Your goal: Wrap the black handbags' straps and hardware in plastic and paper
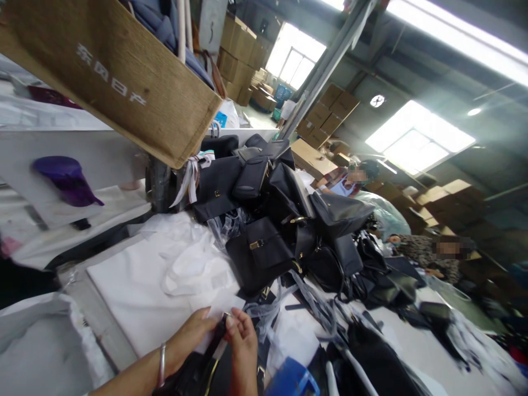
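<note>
At the bottom centre, a black bag (185, 375) with a gold-coloured zip edge lies under my hands. My right hand (243, 344) is closed, thumb and fingers pinching the end of a dark strap-like part of this bag, where a small shiny piece shows. My left hand (192, 336), with a metal bangle at the wrist, is closed at the other side of the same part; its fingertips are partly hidden. A thin white sheet (226, 302) sits just beyond the fingers, touching or close behind them.
A heap of black handbags (264, 253) fills the middle of the white table (124, 280). Crumpled white wrapping (193, 269) lies left of it, and a blue plastic object (291, 378) at the front. A brown fabric bag (124, 82) hangs upper left. Two people sit at right.
</note>
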`<state>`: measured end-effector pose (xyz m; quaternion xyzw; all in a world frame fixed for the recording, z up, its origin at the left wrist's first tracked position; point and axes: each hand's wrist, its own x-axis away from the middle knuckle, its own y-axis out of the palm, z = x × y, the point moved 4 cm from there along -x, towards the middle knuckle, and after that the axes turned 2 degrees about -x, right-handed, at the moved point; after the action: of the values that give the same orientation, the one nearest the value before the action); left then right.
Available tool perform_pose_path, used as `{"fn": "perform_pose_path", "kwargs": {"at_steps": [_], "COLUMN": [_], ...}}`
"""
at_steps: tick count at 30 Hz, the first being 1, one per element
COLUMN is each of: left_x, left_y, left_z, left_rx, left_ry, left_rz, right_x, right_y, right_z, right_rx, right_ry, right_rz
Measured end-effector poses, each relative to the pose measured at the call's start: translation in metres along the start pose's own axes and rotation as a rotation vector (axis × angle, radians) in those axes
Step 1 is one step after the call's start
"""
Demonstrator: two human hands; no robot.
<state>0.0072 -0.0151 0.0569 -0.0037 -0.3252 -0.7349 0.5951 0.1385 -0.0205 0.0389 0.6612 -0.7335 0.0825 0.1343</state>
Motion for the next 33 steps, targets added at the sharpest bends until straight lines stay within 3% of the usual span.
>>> {"fn": "perform_pose_path", "kwargs": {"at_steps": [6, 10, 13, 18, 24, 28, 33], "left_x": [0.0, -0.007, -0.013, -0.011, 0.004, 0.01, 0.01], "left_y": [0.018, 0.013, 0.006, 0.003, 0.01, 0.013, 0.011], "left_z": [-0.004, -0.013, -0.007, 0.01, -0.004, -0.011, -0.012], "left_rx": [0.039, -0.027, -0.199, -0.384, -0.186, -0.08, -0.1], "left_ry": [-0.009, -0.003, 0.072, 0.131, 0.006, 0.022, 0.048], "left_rz": [-0.05, -0.098, -0.13, -0.203, -0.257, -0.317, -0.319], "right_x": [-0.002, 0.008, 0.013, 0.009, 0.01, 0.012, 0.012], "right_y": [-0.012, -0.016, -0.016, -0.017, -0.023, -0.027, -0.033], "right_z": [-0.023, -0.026, -0.028, -0.037, -0.036, -0.031, -0.029], "right_rx": [0.134, 0.18, 0.185, 0.352, 0.374, 0.417, 0.528], "right_ry": [-0.074, -0.046, -0.041, -0.117, -0.21, -0.247, -0.296], "right_rz": [-0.006, -0.112, -0.173, -0.047, 0.011, 0.052, 0.134]}}
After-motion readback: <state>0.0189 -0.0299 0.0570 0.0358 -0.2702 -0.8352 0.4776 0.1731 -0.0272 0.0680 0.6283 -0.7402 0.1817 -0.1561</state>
